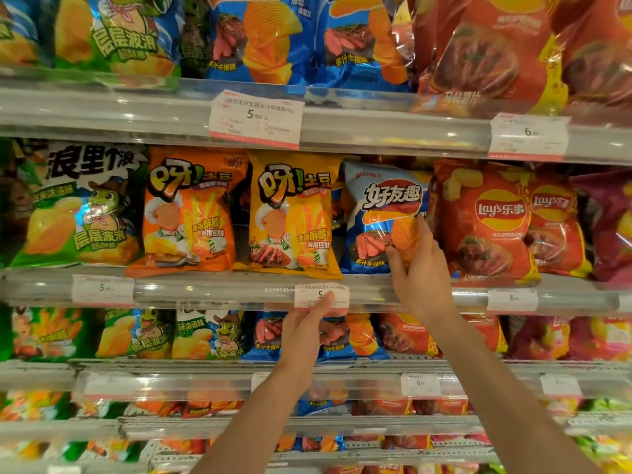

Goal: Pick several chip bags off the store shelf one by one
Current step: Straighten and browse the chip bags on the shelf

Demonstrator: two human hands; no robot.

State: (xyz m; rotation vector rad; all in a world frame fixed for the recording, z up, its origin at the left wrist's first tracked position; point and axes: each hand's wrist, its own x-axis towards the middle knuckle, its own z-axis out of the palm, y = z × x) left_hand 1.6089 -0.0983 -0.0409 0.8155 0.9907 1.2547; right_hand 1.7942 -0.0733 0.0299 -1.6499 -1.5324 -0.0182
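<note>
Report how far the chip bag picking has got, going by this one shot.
Done: no picked bag shows anywhere, so nothing can be counted as finished. In hand: the right hand grips the lower right of the blue chip bag, which still stands on the middle shelf. The left hand, fingers straight, holds nothing, its fingertips at a price tag. Left: pulling this bag out, then others.

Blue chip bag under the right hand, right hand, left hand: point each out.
blue chip bag [379,200]: head view, on its upper front logo.
right hand [419,273]: head view, back of hand.
left hand [304,331]: head view, back of hand.
</note>
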